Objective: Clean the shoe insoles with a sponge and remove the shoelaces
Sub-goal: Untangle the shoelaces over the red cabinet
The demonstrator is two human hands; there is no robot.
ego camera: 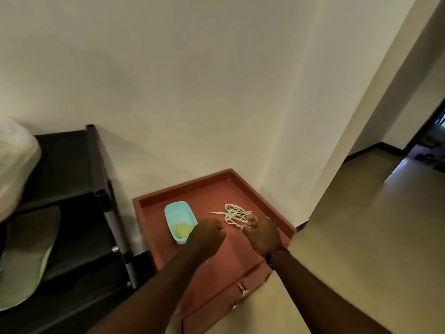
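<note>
A loose heap of white shoelaces [235, 212] lies on the red cabinet top [216, 189], towards its right side. My right hand [262, 233] is at the near edge of the heap and pinches a strand of lace between its fingertips. My left hand [207, 236] hovers beside it, curled into a fist with nothing visible in it. A light blue tub [178, 214] stands left of the hands with a yellow sponge [183, 231] inside, partly hidden by my left hand. A pale green insole [30, 257] lies on the lower shelf of the black rack [96, 165].
A blurred white object [14, 160] sits on top of the rack at the far left. The cabinet stands against a white wall and has drawers with metal handles [242, 289]. Tiled floor [373, 237] extends to the right towards a dark doorway [428, 145].
</note>
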